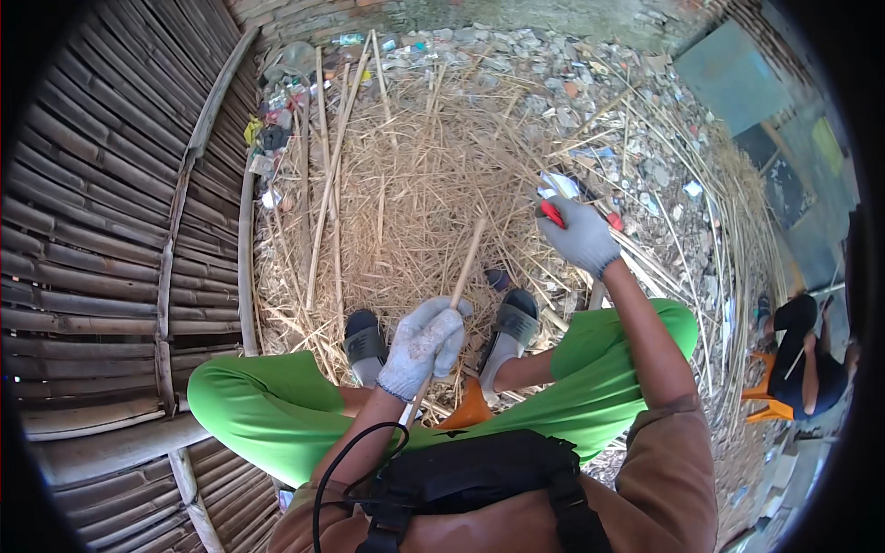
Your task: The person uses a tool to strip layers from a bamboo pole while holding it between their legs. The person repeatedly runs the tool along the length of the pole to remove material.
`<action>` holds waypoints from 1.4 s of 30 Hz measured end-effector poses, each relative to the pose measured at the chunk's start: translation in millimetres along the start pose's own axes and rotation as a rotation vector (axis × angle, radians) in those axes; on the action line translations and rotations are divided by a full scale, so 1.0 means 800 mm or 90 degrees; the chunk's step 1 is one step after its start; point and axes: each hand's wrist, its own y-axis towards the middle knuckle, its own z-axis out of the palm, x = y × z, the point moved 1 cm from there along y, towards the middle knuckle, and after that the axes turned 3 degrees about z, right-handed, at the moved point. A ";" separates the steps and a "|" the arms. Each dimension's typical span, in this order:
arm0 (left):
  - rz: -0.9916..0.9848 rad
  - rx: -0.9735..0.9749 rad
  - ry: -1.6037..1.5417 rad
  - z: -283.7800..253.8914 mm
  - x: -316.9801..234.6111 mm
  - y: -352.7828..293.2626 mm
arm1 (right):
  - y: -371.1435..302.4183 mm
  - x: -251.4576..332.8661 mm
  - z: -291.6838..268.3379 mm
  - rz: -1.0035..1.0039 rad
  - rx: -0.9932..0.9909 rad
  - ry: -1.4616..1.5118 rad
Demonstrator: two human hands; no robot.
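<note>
Grey knit wraps my left hand (426, 341), its fingers closed round the stick (471, 253), which slants up from near my lap, between my shoes (514, 319), its tip above the straw (396, 198) around the middle of the ground (660, 173). My right hand (581, 238), toward the ground's right edge and well apart from the stick, has its fingers folded over a red handle (553, 214); whether that carries a blade, I cannot tell. If it does, a stroke that skids on the smooth stick could run down into my left hand, or lower, to a bare ankle, since both sit in line below the tip. The loose knit could also let the stick twist, as only one hand steadies it. And were the handle to slip from my glove, it could sink among the straw and litter, awkward to find.
</note>
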 end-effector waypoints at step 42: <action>-0.062 -0.089 0.242 -0.011 0.050 0.023 | -0.041 0.036 0.114 -0.004 0.066 0.104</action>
